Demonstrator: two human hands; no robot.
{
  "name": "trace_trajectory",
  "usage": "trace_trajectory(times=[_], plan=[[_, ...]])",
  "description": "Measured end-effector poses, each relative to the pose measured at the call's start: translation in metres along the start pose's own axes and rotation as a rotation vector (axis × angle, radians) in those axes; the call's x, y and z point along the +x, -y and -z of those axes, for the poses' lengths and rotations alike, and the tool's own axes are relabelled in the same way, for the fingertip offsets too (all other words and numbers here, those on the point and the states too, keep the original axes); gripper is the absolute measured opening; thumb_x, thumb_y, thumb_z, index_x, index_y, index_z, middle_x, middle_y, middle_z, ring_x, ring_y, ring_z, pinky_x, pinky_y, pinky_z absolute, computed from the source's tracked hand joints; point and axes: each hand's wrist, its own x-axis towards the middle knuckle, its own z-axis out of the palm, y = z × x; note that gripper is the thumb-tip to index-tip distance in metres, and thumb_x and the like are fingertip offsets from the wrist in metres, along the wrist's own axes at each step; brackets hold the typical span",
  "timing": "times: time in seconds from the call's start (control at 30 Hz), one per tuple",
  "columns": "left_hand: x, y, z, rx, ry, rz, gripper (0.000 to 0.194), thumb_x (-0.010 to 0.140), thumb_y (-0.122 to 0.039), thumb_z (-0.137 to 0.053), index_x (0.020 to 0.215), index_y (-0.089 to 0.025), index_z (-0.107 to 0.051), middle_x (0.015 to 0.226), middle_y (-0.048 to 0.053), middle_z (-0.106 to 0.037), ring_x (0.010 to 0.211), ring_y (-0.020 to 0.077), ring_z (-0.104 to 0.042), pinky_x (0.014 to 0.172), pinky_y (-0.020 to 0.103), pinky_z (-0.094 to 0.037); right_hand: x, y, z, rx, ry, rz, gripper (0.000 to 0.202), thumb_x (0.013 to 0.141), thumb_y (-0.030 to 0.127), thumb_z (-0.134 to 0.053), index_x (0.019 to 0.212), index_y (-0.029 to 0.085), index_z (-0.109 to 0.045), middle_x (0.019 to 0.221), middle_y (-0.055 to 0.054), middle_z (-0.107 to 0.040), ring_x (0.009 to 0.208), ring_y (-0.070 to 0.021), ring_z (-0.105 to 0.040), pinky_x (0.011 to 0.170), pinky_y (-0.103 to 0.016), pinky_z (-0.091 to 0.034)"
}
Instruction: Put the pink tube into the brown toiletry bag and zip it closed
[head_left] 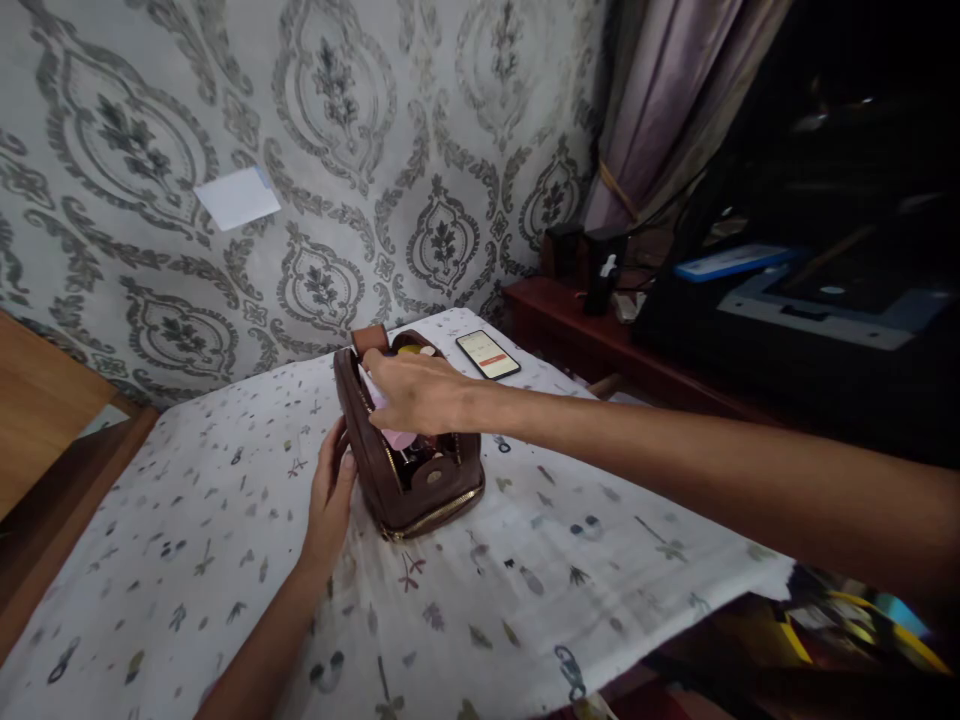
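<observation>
A brown zip bag [367, 455] stands unzipped on the cloth, its gold zip teeth showing round the opening. Against its left outer side rests my left hand [330, 485], thumb apart from the fingers, some fingertips hidden by the bag's edge. My right hand [420, 390] reaches into the opening from the right, its fingers closed round a pale pink tube-shaped item [397, 438]. Something yellow [409, 350] shows beyond the knuckles. Darker small items lie deeper in the bag, too dim to name. A brown flap [370, 340] sticks up at the bag's far end.
White printed cloth [480, 590] covers the surface. A phone [487, 355] with a lit screen lies behind my right wrist. At right are a dark red ledge [547, 310] with small black boxes and a dark screen [810, 200]. Wooden furniture [45, 420] borders the left.
</observation>
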Motion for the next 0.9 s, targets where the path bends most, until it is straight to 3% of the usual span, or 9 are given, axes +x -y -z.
trace_trajectory(times=[0.27,0.5,0.63,0.73,0.83,0.9], plan=[[-0.004,-0.001,-0.005,0.042,-0.018,0.02,0.058,0.097,-0.058,-0.051,0.147,-0.028,-0.051,0.159,0.005,-0.047,0.15,0.0248,-0.039,0.125,0.037,-0.031,-0.003,0.005,-0.002,-0.033,-0.015,0.003,0.035,0.09,0.023,-0.064,0.124,0.013,-0.059,0.11,-0.013,-0.073,0.101,-0.0264,-0.07,0.073,-0.03,-0.047],[-0.001,0.003,-0.007,0.041,-0.02,0.01,0.062,0.094,-0.063,-0.052,0.143,-0.025,-0.054,0.154,0.006,-0.052,0.148,0.0252,-0.042,0.125,0.038,-0.031,-0.004,-0.004,-0.005,0.103,-0.118,0.052,0.02,0.085,0.01,-0.058,0.098,0.016,-0.071,0.088,-0.006,-0.073,0.081,-0.0179,-0.066,0.066,-0.026,-0.039],[-0.001,0.007,-0.005,0.059,-0.033,0.029,0.063,0.093,-0.064,-0.053,0.143,-0.025,-0.055,0.156,0.006,-0.051,0.148,0.0256,-0.042,0.126,0.039,-0.03,-0.01,-0.02,-0.005,0.273,-0.321,0.121,0.014,0.086,0.01,-0.057,0.087,0.015,-0.071,0.071,0.002,-0.066,0.064,-0.011,-0.054,0.065,-0.024,-0.036],[-0.002,0.01,-0.004,0.072,-0.057,0.068,0.068,0.09,-0.069,-0.054,0.142,-0.026,-0.056,0.155,0.006,-0.051,0.148,0.0264,-0.041,0.126,0.04,-0.028,-0.015,-0.043,-0.013,0.393,-0.566,0.122,0.013,0.087,0.014,-0.057,0.086,0.016,-0.07,0.067,0.004,-0.063,0.062,-0.0101,-0.051,0.065,-0.024,-0.035],[-0.002,0.012,-0.003,0.07,-0.071,0.102,0.068,0.089,-0.071,-0.054,0.141,-0.028,-0.056,0.154,0.005,-0.052,0.148,0.027,-0.041,0.126,0.041,-0.028,-0.015,-0.072,-0.034,0.579,-0.81,0.078,0.016,0.09,0.024,-0.055,0.085,0.018,-0.069,0.074,0.001,-0.067,0.068,-0.0135,-0.058,0.068,-0.027,-0.041],[-0.003,0.013,-0.003,0.065,-0.066,0.095,0.065,0.091,-0.069,-0.053,0.141,-0.029,-0.057,0.155,0.003,-0.052,0.148,0.0264,-0.041,0.126,0.04,-0.029,-0.01,-0.09,-0.055,0.763,-0.878,0.006,0.02,0.09,0.034,-0.056,0.087,0.019,-0.069,0.079,-0.001,-0.069,0.076,-0.0176,-0.062,0.07,-0.029,-0.045]])
